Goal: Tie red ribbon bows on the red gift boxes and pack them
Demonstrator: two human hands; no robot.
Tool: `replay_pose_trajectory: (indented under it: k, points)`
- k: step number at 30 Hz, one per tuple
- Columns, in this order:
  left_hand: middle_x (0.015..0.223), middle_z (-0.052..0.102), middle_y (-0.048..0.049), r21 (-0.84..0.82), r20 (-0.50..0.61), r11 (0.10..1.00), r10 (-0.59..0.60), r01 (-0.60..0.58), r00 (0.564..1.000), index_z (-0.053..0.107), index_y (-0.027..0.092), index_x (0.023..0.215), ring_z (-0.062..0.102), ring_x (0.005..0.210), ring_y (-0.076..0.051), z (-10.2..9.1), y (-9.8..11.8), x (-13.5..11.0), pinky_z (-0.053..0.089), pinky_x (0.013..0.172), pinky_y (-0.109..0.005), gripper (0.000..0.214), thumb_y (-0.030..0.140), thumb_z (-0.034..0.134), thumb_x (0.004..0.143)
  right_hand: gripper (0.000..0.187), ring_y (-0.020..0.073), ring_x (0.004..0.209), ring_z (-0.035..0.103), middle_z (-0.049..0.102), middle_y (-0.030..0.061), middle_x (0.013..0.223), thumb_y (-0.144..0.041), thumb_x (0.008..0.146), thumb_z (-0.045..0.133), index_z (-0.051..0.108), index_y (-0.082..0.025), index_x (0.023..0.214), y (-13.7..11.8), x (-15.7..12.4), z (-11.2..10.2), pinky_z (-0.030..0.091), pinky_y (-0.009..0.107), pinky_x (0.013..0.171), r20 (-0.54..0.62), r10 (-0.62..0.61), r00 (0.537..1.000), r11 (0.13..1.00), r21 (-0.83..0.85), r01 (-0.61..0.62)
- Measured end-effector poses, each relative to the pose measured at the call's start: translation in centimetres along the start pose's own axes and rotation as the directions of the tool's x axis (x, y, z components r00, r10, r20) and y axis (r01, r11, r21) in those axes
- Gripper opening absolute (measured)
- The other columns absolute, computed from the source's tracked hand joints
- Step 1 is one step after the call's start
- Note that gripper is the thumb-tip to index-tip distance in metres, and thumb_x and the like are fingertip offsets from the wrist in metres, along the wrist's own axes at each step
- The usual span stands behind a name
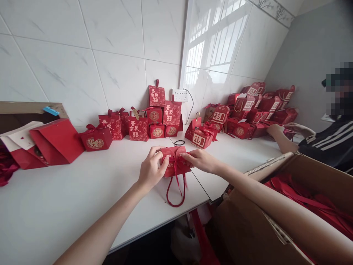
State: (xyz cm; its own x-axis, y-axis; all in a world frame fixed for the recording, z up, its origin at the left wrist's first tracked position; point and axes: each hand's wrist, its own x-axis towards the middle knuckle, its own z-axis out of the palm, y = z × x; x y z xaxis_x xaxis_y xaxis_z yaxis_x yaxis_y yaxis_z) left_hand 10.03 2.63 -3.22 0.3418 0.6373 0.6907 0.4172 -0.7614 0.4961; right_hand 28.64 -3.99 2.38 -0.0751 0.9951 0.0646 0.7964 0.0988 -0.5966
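Note:
Between my two hands is a small red gift box (170, 171) with gold characters, close to the front edge of the white table. A red ribbon (175, 167) is tied in a bow on it, its tails hanging down. Below the box a dark red cord handle (175, 205) makes a loop on the tabletop. My left hand (154, 163) grips the left side of the box, thumb on its front. On the right, my right hand (200, 160) has its fingers pinched at the ribbon bow and the box's right edge. A black ring-shaped band (179, 142) lies just behind.
Finished-looking red boxes (138, 129) line the wall, with a larger pile (255, 110) at right. An open red box (56, 143) stands left. A cardboard carton (248, 221) of red pieces sits front right. A power strip (180, 95) is on the wall. Another person's hands (286, 132) work at right.

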Motion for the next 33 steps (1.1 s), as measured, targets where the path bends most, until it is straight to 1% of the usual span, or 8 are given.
replay_pose_trajectory:
  k: [3,6,9,15,20,28,31,33]
  points:
    - [0.101,0.053,-0.0053,-0.075,-0.035,0.997,0.031,-0.033,0.999,0.042,0.019,0.063,0.056,0.083,-0.014,0.3,-0.3,0.1,0.047,0.067,-0.025,0.024,0.029,0.044,0.085,0.035,0.0102,0.055,0.046,0.054,-0.0001,0.059,-0.039,0.085,0.038,0.046,-0.017,0.059,0.3,0.1,0.0,0.034,0.024,0.054,0.0,-0.04,0.999,0.999,-0.013,0.04]
    - [0.097,0.052,-0.0057,-0.14,-0.064,0.99,0.009,-0.017,0.998,0.038,0.019,0.062,0.055,0.088,-0.015,0.6,-0.5,0.1,0.047,0.076,-0.026,0.025,0.027,0.044,0.085,0.029,0.0098,0.053,0.045,0.054,-0.0011,0.058,-0.033,0.083,0.042,0.047,-0.018,0.058,0.4,0.1,0.0,0.034,0.023,0.053,-0.001,-0.059,0.998,0.997,-0.039,0.059]
    - [0.096,0.051,-0.0061,-0.163,-0.07,0.987,-0.019,0.008,0.997,0.037,0.019,0.063,0.054,0.089,-0.015,0.8,-0.6,0.1,0.047,0.077,-0.026,0.025,0.027,0.044,0.085,0.028,0.0097,0.054,0.046,0.055,-0.0011,0.059,-0.031,0.082,0.042,0.046,-0.017,0.058,0.4,0.1,0.0,0.034,0.023,0.054,0.005,-0.04,0.999,0.999,-0.032,0.04]
    - [0.095,0.051,-0.007,-0.117,-0.094,0.993,0.02,-0.031,0.995,0.037,0.02,0.064,0.053,0.091,-0.016,1.1,-0.9,0.1,0.047,0.079,-0.027,0.023,0.025,0.041,0.086,0.029,0.0088,0.05,0.041,0.047,-0.0028,0.053,-0.026,0.081,0.042,0.043,-0.017,0.054,0.3,0.2,0.2,0.032,0.023,0.053,-0.028,-0.069,0.997,0.993,-0.101,0.066]
    - [0.097,0.049,-0.0076,-0.12,-0.081,0.992,0.037,-0.047,0.996,0.038,0.02,0.066,0.053,0.09,-0.015,1.1,-1.0,0.1,0.047,0.077,-0.027,0.021,0.025,0.04,0.086,0.029,0.0087,0.049,0.04,0.047,-0.0026,0.051,-0.025,0.08,0.042,0.043,-0.017,0.052,0.3,0.2,0.0,0.031,0.023,0.052,-0.024,-0.051,0.998,0.992,-0.118,0.048]
    - [0.098,0.049,-0.0076,-0.148,-0.045,0.989,0.012,-0.019,0.999,0.036,0.02,0.066,0.053,0.088,-0.015,1.1,-1.0,0.2,0.048,0.075,-0.026,0.023,0.027,0.039,0.087,0.03,0.0081,0.045,0.041,0.048,-0.0022,0.047,-0.025,0.075,0.046,0.047,-0.017,0.047,0.4,0.2,-0.1,0.032,0.022,0.047,-0.032,0.05,0.998,0.999,-0.02,-0.05]
    - [0.1,0.05,-0.0076,-0.177,-0.047,0.984,-0.02,0.011,0.999,0.038,0.02,0.066,0.053,0.086,-0.014,1.1,-0.9,0.0,0.048,0.074,-0.026,0.023,0.027,0.039,0.087,0.028,0.01,0.05,0.051,0.055,0.0008,0.051,-0.025,0.074,0.049,0.054,-0.016,0.048,0.4,0.3,-0.3,0.041,0.021,0.051,0.031,0.153,0.988,0.977,0.146,-0.156]
    - [0.103,0.05,-0.0075,-0.211,-0.039,0.977,-0.044,0.035,0.998,0.039,0.019,0.065,0.054,0.086,-0.014,1.0,-0.9,-0.2,0.048,0.072,-0.026,0.025,0.029,0.039,0.087,0.028,0.0121,0.055,0.057,0.06,0.0041,0.056,-0.022,0.075,0.048,0.058,-0.014,0.051,0.4,0.4,-0.5,0.047,0.022,0.056,0.079,0.232,0.97,0.921,0.304,-0.245]
